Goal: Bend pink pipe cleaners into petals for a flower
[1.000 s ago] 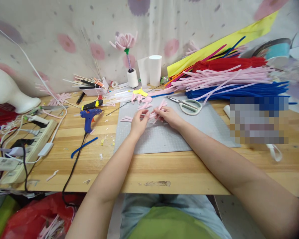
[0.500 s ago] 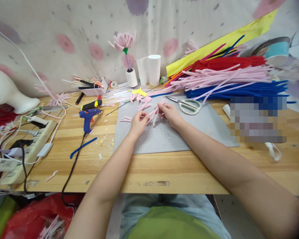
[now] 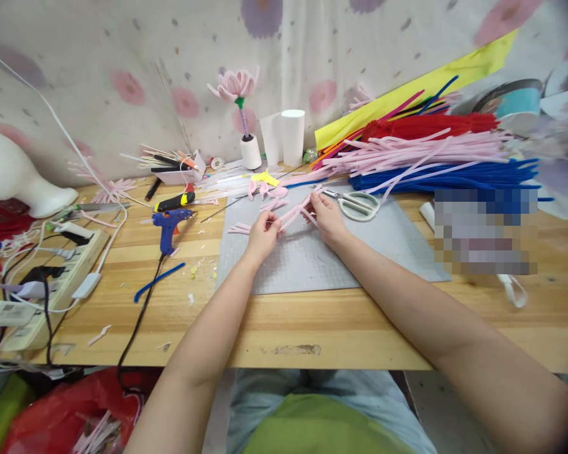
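While our left hand [image 3: 263,231] and right hand [image 3: 325,214] are pinching bent pink pipe-cleaner pieces [image 3: 293,214], white-handled scissors [image 3: 357,203] are lying beside them on the grey mat [image 3: 312,265].

blue glue gun [image 3: 169,222], white-handled scissors [image 3: 357,203], power strip [image 3: 52,277], pink flower [image 3: 234,85] in spool

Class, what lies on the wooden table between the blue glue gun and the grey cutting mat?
In the head view, only small scattered scraps lie on the wooden table between the blue glue gun and the grey cutting mat.
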Tool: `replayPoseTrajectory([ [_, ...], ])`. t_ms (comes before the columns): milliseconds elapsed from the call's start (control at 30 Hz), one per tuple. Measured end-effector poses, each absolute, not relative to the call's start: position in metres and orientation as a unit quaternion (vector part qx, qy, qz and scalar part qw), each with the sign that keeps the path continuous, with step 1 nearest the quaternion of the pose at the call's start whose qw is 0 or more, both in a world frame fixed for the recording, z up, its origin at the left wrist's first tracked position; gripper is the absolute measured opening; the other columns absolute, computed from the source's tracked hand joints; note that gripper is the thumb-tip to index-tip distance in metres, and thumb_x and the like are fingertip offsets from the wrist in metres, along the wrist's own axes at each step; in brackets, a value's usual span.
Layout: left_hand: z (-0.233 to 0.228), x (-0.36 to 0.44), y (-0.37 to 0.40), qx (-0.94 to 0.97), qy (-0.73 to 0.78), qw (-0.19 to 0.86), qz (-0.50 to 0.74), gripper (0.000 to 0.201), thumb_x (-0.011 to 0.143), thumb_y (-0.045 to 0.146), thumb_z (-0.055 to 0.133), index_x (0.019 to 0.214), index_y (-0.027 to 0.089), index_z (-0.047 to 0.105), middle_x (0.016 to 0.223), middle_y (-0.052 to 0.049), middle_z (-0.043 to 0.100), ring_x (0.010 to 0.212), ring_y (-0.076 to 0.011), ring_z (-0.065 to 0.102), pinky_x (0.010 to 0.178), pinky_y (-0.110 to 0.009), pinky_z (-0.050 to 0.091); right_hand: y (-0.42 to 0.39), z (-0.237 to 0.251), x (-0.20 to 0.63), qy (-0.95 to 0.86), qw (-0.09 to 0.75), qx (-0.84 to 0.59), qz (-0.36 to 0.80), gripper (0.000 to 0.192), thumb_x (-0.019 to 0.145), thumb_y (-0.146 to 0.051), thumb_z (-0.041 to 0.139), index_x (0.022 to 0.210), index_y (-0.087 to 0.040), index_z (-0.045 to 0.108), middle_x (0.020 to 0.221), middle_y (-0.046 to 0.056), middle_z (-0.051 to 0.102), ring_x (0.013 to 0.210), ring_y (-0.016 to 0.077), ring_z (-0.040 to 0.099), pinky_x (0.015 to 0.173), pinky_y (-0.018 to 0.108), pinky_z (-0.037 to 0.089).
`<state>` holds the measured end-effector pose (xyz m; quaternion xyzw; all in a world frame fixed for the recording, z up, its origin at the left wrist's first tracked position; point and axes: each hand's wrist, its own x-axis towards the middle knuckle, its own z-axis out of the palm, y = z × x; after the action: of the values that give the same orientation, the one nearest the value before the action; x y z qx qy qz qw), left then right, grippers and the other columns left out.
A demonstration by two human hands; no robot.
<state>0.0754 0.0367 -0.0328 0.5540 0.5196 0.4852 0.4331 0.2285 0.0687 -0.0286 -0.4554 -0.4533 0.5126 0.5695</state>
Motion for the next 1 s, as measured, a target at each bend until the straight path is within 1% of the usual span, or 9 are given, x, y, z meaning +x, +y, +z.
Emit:
replayPoseTrajectory([
  [100, -0.030, 0.071, 0.037, 0.585, 0.508, 0.428, 0.465, 0.008, 0.071, 0.020, 0.060, 0.072, 0.016, 0.052, 0.065, 0.002, 0.056, 0.057, -0.0093, 0.053, 0.057, -0.022, 0.040, 0.068, -0.028, 0.230, -0.480, 0.549, -0.457, 0.510, 0.045, 0.076, -0.062, 0.049, 0.063, -0.018, 0.048, 0.054, -0.002, 0.049, 0.047, 0.0081, 0.043, 0.045, 0.022, 0.035],
  [200, -0.022, 0.072, 0.036, 0.589, 0.482, 0.447, 0.470, 0.011, 0.068, 0.021, 0.064, 0.076, 0.015, 0.058, 0.075, -0.001, 0.062, 0.068, -0.0106, 0.056, 0.069, -0.024, 0.044, 0.063, -0.026, 0.230, -0.544, 0.501, -0.447, 0.504, 0.046, 0.075, -0.062, 0.050, 0.060, -0.018, 0.048, 0.054, -0.002, 0.049, 0.048, 0.0078, 0.042, 0.047, 0.023, 0.033],
  [267, -0.017, 0.075, 0.034, 0.575, 0.479, 0.456, 0.482, 0.015, 0.068, 0.024, 0.065, 0.077, 0.014, 0.060, 0.075, -0.002, 0.063, 0.071, -0.0117, 0.058, 0.072, -0.025, 0.044, 0.060, -0.024, 0.228, -0.586, 0.468, -0.434, 0.499, 0.047, 0.075, -0.063, 0.049, 0.059, -0.018, 0.047, 0.053, -0.002, 0.048, 0.048, 0.0081, 0.041, 0.048, 0.024, 0.033],
  [400, -0.015, 0.082, 0.031, 0.556, 0.487, 0.506, 0.444, 0.019, 0.065, 0.029, 0.068, 0.074, 0.014, 0.060, 0.066, 0.000, 0.064, 0.061, -0.0116, 0.058, 0.065, -0.025, 0.045, 0.056, -0.023, 0.223, -0.636, 0.452, -0.421, 0.462, 0.049, 0.076, -0.064, 0.045, 0.057, -0.019, 0.045, 0.051, -0.003, 0.043, 0.049, 0.0089, 0.040, 0.050, 0.024, 0.032],
  [533, -0.019, 0.086, 0.030, 0.539, 0.495, 0.542, 0.414, 0.019, 0.066, 0.030, 0.067, 0.067, 0.014, 0.058, 0.058, 0.000, 0.061, 0.052, -0.0103, 0.055, 0.057, -0.023, 0.043, 0.057, -0.022, 0.222, -0.650, 0.459, -0.425, 0.432, 0.041, 0.075, -0.058, 0.049, 0.063, -0.019, 0.049, 0.055, -0.003, 0.044, 0.053, 0.0095, 0.041, 0.053, 0.024, 0.033],
  [633, -0.019, 0.088, 0.030, 0.498, 0.517, 0.521, 0.462, 0.016, 0.067, 0.027, 0.066, 0.067, 0.015, 0.056, 0.058, 0.002, 0.060, 0.053, -0.0102, 0.057, 0.057, -0.023, 0.044, 0.056, -0.022, 0.222, -0.643, 0.425, -0.435, 0.466, 0.035, 0.071, -0.053, 0.056, 0.069, -0.019, 0.049, 0.056, -0.003, 0.049, 0.050, 0.0094, 0.043, 0.050, 0.024, 0.034],
  [733, -0.016, 0.088, 0.030, 0.434, 0.535, 0.529, 0.495, 0.014, 0.070, 0.025, 0.063, 0.070, 0.015, 0.054, 0.061, 0.002, 0.059, 0.055, -0.0101, 0.058, 0.058, -0.024, 0.047, 0.053, -0.022, 0.223, -0.653, 0.383, -0.429, 0.492, 0.032, 0.067, -0.047, 0.061, 0.071, -0.018, 0.051, 0.057, -0.002, 0.054, 0.049, 0.0091, 0.045, 0.048, 0.023, 0.034],
  [867, -0.015, 0.086, 0.031, 0.406, 0.522, 0.539, 0.522, 0.013, 0.070, 0.023, 0.063, 0.067, 0.015, 0.053, 0.057, 0.004, 0.056, 0.051, -0.0068, 0.053, 0.055, -0.020, 0.045, 0.049, -0.020, 0.222, -0.682, 0.341, -0.421, 0.491, 0.028, 0.069, -0.044, 0.059, 0.066, -0.017, 0.050, 0.051, -0.003, 0.051, 0.045, 0.0080, 0.043, 0.046, 0.022, 0.033],
  [1000, -0.017, 0.088, 0.033, 0.379, 0.524, 0.530, 0.549, 0.012, 0.069, 0.021, 0.065, 0.065, 0.014, 0.056, 0.056, 0.004, 0.055, 0.049, -0.0043, 0.049, 0.053, -0.017, 0.041, 0.047, -0.016, 0.220, -0.685, 0.334, -0.425, 0.488, 0.022, 0.070, -0.036, 0.057, 0.063, -0.018, 0.047, 0.046, -0.004, 0.049, 0.043, 0.0072, 0.042, 0.045, 0.021, 0.032],
])
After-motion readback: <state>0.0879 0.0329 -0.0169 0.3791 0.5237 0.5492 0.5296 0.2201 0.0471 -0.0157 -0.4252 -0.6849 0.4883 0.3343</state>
